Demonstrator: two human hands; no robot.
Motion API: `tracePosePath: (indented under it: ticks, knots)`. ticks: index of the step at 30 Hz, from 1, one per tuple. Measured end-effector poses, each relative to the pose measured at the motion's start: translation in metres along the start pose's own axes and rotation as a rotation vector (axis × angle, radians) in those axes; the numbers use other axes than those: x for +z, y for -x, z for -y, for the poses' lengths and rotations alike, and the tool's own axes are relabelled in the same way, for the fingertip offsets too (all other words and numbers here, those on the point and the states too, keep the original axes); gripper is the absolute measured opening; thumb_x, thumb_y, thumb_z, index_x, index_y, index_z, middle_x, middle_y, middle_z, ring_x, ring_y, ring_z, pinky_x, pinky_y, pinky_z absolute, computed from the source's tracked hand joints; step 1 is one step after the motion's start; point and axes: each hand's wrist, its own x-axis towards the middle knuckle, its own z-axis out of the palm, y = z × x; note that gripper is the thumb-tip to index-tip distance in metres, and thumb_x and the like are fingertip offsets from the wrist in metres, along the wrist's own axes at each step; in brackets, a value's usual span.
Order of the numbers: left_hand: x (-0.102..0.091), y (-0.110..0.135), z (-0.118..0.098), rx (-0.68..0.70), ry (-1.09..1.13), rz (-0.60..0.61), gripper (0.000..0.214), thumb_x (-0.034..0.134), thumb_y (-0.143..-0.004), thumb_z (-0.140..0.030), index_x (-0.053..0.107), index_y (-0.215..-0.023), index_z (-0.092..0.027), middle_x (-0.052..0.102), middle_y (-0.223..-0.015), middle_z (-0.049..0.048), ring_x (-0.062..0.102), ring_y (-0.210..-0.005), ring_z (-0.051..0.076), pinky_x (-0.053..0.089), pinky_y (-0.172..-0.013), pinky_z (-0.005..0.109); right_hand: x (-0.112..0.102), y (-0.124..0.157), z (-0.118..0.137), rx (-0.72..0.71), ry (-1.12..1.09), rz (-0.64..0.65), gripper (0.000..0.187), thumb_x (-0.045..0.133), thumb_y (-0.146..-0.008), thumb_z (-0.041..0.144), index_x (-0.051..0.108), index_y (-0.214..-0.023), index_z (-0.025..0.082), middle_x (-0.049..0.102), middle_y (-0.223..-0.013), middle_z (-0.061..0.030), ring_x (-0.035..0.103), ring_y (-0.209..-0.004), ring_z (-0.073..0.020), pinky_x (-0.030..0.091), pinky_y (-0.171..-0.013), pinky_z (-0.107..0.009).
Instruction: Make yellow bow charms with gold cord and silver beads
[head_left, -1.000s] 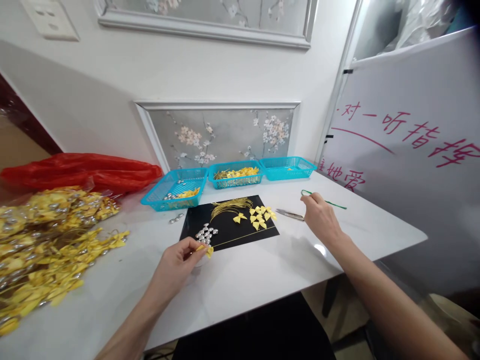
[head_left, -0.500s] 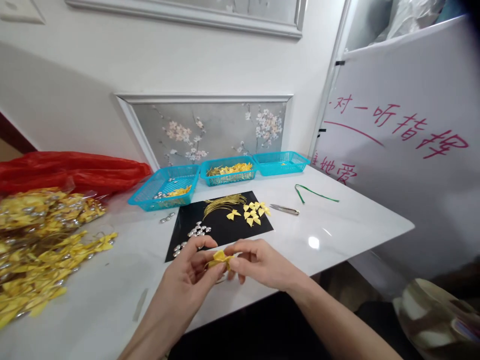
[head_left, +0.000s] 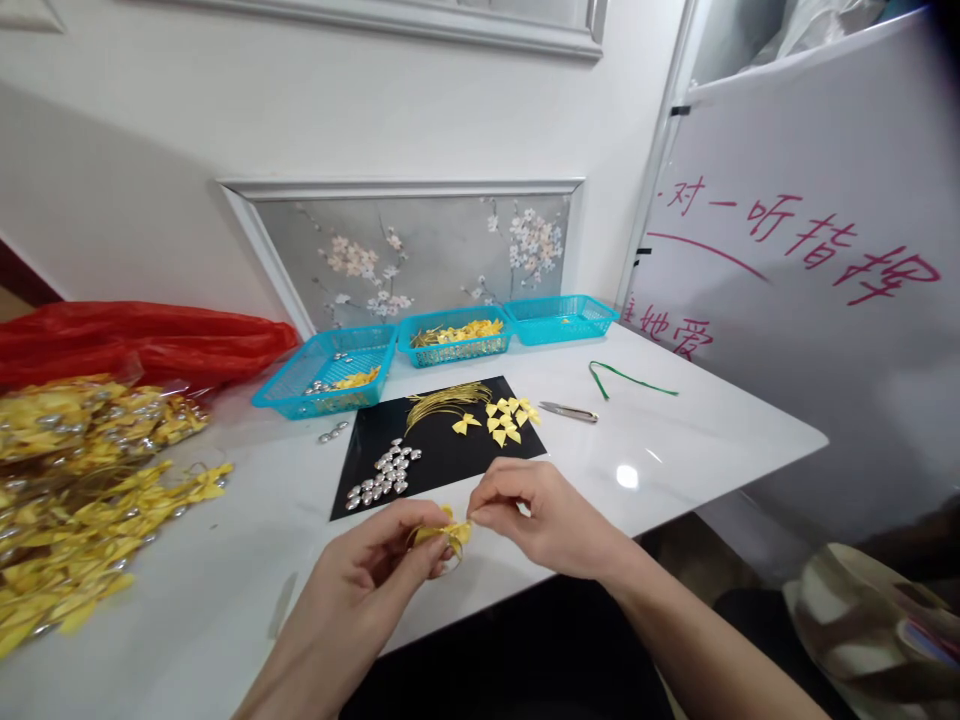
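Observation:
My left hand [head_left: 375, 570] and my right hand [head_left: 536, 520] meet over the near edge of the white table [head_left: 675, 450], both pinching one small yellow ribbon bow [head_left: 450, 533] between fingertips. Just beyond them lies a black mat [head_left: 442, 455] holding a cluster of silver beads [head_left: 386, 472], a bundle of gold threads [head_left: 446, 398] and several loose yellow bows [head_left: 506, 418].
Three blue baskets [head_left: 326, 375] line the back, two with yellow bows. Small scissors [head_left: 568, 411] and a green tie [head_left: 626, 378] lie right of the mat. A heap of finished yellow bows [head_left: 82, 490] and a red bag [head_left: 142, 335] fill the left. A lettered whiteboard [head_left: 810, 290] stands right.
My right hand left the green tie at the far right and came back to join my left hand on the yellow bow. Both hands now sit nearer the table's front edge.

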Motion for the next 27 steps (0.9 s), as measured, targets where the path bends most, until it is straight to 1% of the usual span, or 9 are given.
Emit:
tracePosePath:
  ticks: [4, 8, 11, 13, 14, 16, 18, 23, 27]
  knots:
    - [0.007, -0.012, 0.002, -0.046, -0.083, 0.009, 0.019, 0.073, -0.073, -0.041, 0.079, -0.084, -0.026, 0.079, -0.081, 0.0027, 0.069, -0.079, 0.026, 0.053, -0.072, 0.034, 0.007, 0.002, 0.000, -0.072, 0.148, -0.021, 0.019, 0.054, -0.091, 0.009, 0.069, -0.084, 0.016, 0.061, -0.082, -0.0029, 0.059, -0.074, -0.0139, 0.046, -0.069, -0.025]
    - [0.011, -0.022, 0.008, -0.060, -0.087, 0.033, 0.015, 0.073, -0.073, -0.038, 0.079, -0.077, -0.025, 0.076, -0.075, 0.0016, 0.066, -0.074, 0.023, 0.048, -0.070, 0.031, 0.006, 0.001, -0.016, -0.040, 0.306, 0.010, 0.018, 0.055, -0.092, 0.009, 0.070, -0.086, 0.016, 0.066, -0.086, -0.0038, 0.063, -0.078, -0.0147, 0.050, -0.073, -0.025]
    - [0.009, -0.024, 0.014, -0.099, -0.039, 0.009, 0.019, 0.073, -0.075, -0.041, 0.077, -0.077, -0.023, 0.072, -0.068, 0.0009, 0.062, -0.068, 0.020, 0.046, -0.065, 0.028, -0.022, -0.003, -0.040, 0.074, 0.448, 0.009, 0.018, 0.058, -0.092, 0.008, 0.072, -0.085, 0.018, 0.070, -0.090, -0.0035, 0.066, -0.085, -0.0153, 0.053, -0.081, -0.028]
    - [0.008, -0.023, 0.017, -0.127, 0.014, -0.025, 0.023, 0.072, -0.076, -0.044, 0.075, -0.080, -0.022, 0.071, -0.070, 0.0010, 0.062, -0.069, 0.018, 0.047, -0.068, 0.028, -0.050, -0.010, -0.059, 0.184, 0.558, -0.040, 0.011, 0.060, -0.095, 0.016, 0.071, -0.092, 0.017, 0.071, -0.102, -0.0049, 0.066, -0.096, -0.0172, 0.053, -0.090, -0.034]
    - [0.008, -0.023, 0.018, -0.137, 0.041, -0.040, 0.024, 0.072, -0.077, -0.046, 0.075, -0.081, -0.022, 0.071, -0.072, 0.0011, 0.062, -0.070, 0.018, 0.048, -0.069, 0.027, -0.064, -0.014, -0.068, 0.253, 0.621, -0.086, 0.012, 0.061, -0.096, 0.024, 0.068, -0.102, 0.015, 0.068, -0.109, -0.0057, 0.066, -0.100, -0.0194, 0.054, -0.090, -0.040]
    - [0.008, -0.022, 0.019, -0.153, 0.085, -0.054, 0.026, 0.073, -0.076, -0.047, 0.073, -0.083, -0.022, 0.071, -0.074, 0.0012, 0.061, -0.072, 0.017, 0.048, -0.070, 0.027, -0.089, -0.024, -0.084, 0.405, 0.739, -0.170, 0.025, 0.059, -0.098, 0.032, 0.063, -0.118, 0.018, 0.063, -0.123, -0.0086, 0.064, -0.105, -0.0215, 0.055, -0.091, -0.043]
    - [0.009, -0.022, 0.019, -0.161, 0.108, -0.064, 0.028, 0.076, -0.073, -0.047, 0.074, -0.085, -0.021, 0.070, -0.074, 0.0008, 0.060, -0.072, 0.016, 0.047, -0.068, 0.026, -0.104, -0.033, -0.098, 0.535, 0.821, -0.197, 0.030, 0.060, -0.097, 0.033, 0.059, -0.123, 0.018, 0.061, -0.126, -0.0094, 0.064, -0.106, -0.0229, 0.055, -0.090, -0.044]
    - [0.013, -0.023, 0.016, -0.151, 0.115, -0.095, 0.029, 0.081, -0.067, -0.042, 0.074, -0.086, -0.021, 0.071, -0.075, 0.0009, 0.060, -0.071, 0.016, 0.047, -0.067, 0.026, -0.115, -0.042, -0.116, 0.698, 0.867, -0.161, 0.032, 0.061, -0.097, 0.033, 0.059, -0.124, 0.017, 0.061, -0.125, -0.0092, 0.064, -0.105, -0.0231, 0.056, -0.088, -0.044]
    - [0.015, -0.025, 0.015, -0.131, 0.127, -0.130, 0.029, 0.081, -0.065, -0.041, 0.073, -0.085, -0.021, 0.074, -0.076, 0.0024, 0.065, -0.073, 0.019, 0.051, -0.069, 0.029, -0.110, -0.036, -0.099, 0.667, 0.811, -0.183, 0.033, 0.062, -0.096, 0.034, 0.059, -0.124, 0.017, 0.061, -0.125, -0.0095, 0.064, -0.105, -0.0233, 0.056, -0.088, -0.043]
